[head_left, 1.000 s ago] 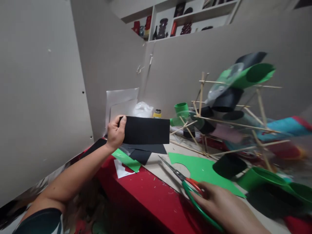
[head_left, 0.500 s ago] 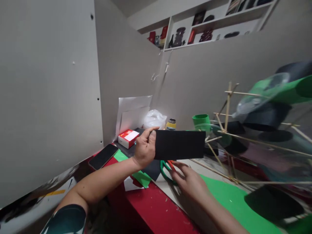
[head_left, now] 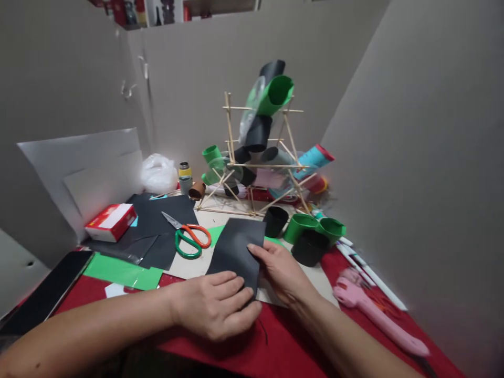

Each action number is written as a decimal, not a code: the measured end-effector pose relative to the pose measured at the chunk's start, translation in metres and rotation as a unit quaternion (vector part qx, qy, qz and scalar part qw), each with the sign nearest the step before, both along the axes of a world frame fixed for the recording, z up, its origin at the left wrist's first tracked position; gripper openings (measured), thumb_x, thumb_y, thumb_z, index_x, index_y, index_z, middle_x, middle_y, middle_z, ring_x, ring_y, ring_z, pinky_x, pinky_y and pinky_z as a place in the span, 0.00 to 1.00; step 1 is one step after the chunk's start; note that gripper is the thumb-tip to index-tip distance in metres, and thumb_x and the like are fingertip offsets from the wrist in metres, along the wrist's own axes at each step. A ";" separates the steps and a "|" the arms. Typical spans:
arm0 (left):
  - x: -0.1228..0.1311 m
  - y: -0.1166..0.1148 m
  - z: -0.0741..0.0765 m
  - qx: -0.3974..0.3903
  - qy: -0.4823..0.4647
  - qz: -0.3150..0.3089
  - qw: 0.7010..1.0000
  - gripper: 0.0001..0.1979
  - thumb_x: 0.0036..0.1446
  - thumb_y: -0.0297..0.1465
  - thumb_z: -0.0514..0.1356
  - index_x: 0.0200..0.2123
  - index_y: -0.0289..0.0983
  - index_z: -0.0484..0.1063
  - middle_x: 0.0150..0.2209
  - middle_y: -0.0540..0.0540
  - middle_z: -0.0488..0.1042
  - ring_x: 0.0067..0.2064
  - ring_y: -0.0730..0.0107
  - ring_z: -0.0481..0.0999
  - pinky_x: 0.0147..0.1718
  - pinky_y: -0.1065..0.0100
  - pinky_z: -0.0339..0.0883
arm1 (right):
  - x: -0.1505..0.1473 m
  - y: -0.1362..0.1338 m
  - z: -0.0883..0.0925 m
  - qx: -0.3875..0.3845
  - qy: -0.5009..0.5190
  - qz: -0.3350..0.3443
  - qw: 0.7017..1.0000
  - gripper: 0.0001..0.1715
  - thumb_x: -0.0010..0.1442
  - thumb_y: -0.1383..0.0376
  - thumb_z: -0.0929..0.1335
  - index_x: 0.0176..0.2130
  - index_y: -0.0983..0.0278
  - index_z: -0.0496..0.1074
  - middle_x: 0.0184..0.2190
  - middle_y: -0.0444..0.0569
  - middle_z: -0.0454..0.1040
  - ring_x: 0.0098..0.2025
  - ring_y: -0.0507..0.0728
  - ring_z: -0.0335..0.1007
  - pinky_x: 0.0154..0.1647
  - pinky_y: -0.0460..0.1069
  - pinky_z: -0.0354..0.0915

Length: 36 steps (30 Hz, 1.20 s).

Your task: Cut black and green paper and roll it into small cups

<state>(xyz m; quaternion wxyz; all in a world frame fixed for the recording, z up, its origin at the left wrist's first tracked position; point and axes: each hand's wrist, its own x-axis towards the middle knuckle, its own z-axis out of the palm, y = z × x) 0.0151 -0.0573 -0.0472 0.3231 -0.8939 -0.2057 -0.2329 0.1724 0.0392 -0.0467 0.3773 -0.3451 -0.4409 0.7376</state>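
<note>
A rectangle of black craft paper [head_left: 238, 244], slightly curved, is between my hands over the pale board. My left hand [head_left: 216, 305] lies across its near end with the fingers curled over it; that thumb is hidden. At the right edge my right hand [head_left: 281, 270] grips the sheet, thumb on top and the other fingers behind. Scissors [head_left: 188, 236] with one orange and one green handle lie to the left, touched by neither hand. Beyond the paper stand short black [head_left: 275, 221] and green [head_left: 301, 227] paper tubes.
A stick frame [head_left: 268, 166] carrying green and black tubes rises at the back. A red-and-white box [head_left: 111, 222] rests on black sheets at left, near a phone [head_left: 47, 294] and green strips [head_left: 122, 271]. A pink glue gun [head_left: 381, 320] lies at right.
My view has swung right and down. The black paper has come down from mid-air to the board. My right hand has left the scissors and now holds the paper too.
</note>
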 end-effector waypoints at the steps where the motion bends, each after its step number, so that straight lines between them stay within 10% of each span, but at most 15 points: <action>1: 0.001 0.000 -0.001 -0.013 0.000 0.005 1.000 0.12 0.63 0.29 0.54 0.43 0.37 0.77 0.44 0.44 0.82 0.45 0.63 0.81 0.51 0.63 0.73 | 0.003 0.003 -0.004 -0.004 0.010 -0.010 1.000 0.17 0.41 0.61 0.80 0.26 0.67 0.74 0.20 0.45 0.78 0.20 0.52 0.71 0.21 0.44 0.66; 9: -0.043 -0.002 -0.007 -0.092 -0.175 0.112 0.974 0.16 0.59 0.29 0.60 0.52 0.36 0.70 0.49 0.33 0.78 0.51 0.59 0.77 0.47 0.60 0.74 | 0.016 0.012 -0.003 -0.024 0.101 -0.054 0.993 0.19 0.45 0.65 0.76 0.40 0.64 0.76 0.34 0.47 0.83 0.31 0.56 0.77 0.30 0.48 0.70; 15: -0.031 0.003 0.000 -0.236 -0.250 0.036 0.938 0.12 0.59 0.23 0.59 0.46 0.36 0.75 0.47 0.35 0.79 0.46 0.62 0.81 0.43 0.68 0.75 | 0.011 0.014 -0.008 -0.026 0.156 -0.044 0.986 0.22 0.43 0.64 0.78 0.40 0.63 0.77 0.33 0.47 0.82 0.32 0.57 0.77 0.35 0.50 0.71; 18: -0.022 0.007 0.008 -0.384 -0.389 0.040 0.836 0.05 0.58 0.24 0.62 0.35 0.37 0.77 0.44 0.39 0.81 0.39 0.64 0.83 0.40 0.69 0.76 | 0.013 0.017 -0.010 -0.008 0.129 -0.046 0.991 0.17 0.41 0.63 0.78 0.34 0.64 0.78 0.29 0.47 0.82 0.29 0.56 0.76 0.33 0.49 0.70; 22: -0.021 0.013 0.009 -0.594 -0.561 0.079 0.571 0.07 0.59 0.34 0.64 0.33 0.36 0.75 0.34 0.42 0.83 0.22 0.67 0.80 0.24 0.67 0.76 | 0.017 0.019 -0.010 0.094 0.064 -0.048 0.992 0.14 0.45 0.61 0.77 0.34 0.62 0.81 0.30 0.45 0.82 0.31 0.55 0.75 0.34 0.47 0.70; 24: -0.024 0.016 0.007 -0.633 -0.596 0.083 0.488 0.12 0.57 0.39 0.65 0.33 0.35 0.73 0.22 0.45 0.80 0.19 0.66 0.78 0.22 0.68 0.74 | 0.018 0.018 -0.009 0.145 0.036 -0.041 0.988 0.15 0.47 0.60 0.77 0.37 0.60 0.82 0.33 0.44 0.82 0.34 0.56 0.76 0.39 0.49 0.71; 32: -0.032 0.022 -0.002 -0.662 -0.645 0.057 0.378 0.19 0.51 0.43 0.69 0.27 0.33 0.70 0.27 0.46 0.80 0.16 0.75 0.75 0.18 0.76 0.67 | 0.019 0.009 -0.012 0.206 -0.054 -0.028 0.977 0.12 0.53 0.56 0.74 0.37 0.57 0.83 0.35 0.47 0.83 0.37 0.59 0.78 0.35 0.48 0.73; 36: -0.029 0.015 -0.004 -0.668 -0.616 0.048 0.414 0.15 0.51 0.41 0.69 0.32 0.34 0.76 0.45 0.39 0.80 0.20 0.74 0.78 0.21 0.74 0.70 | 0.018 0.009 -0.014 0.136 -0.013 -0.045 0.990 0.09 0.52 0.57 0.76 0.35 0.56 0.83 0.32 0.45 0.82 0.34 0.56 0.77 0.33 0.46 0.72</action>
